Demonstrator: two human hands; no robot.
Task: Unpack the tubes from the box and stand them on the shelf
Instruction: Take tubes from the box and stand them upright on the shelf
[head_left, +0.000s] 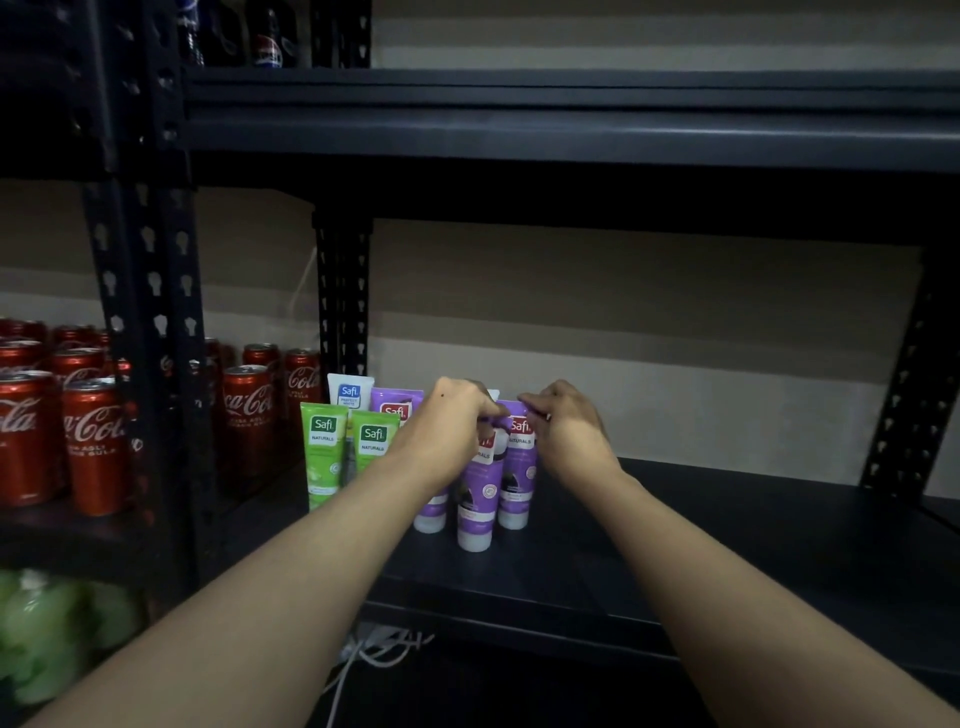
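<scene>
While your left hand and right hand both pinch the crimped tops of the purple tubes on the shelf, you look mid-placement. Next, steady them upright, then let go gently; the green tubes stand just left of your left hand, and no box shows.

bare forearms, no sleeves visible

A dark shelf carries upright purple tubes, green tubes and a white tube.

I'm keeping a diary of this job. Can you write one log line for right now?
left hand: on purple tube top | right hand: on next purple tube top | tubes upright on shelf | box: unseen
</scene>
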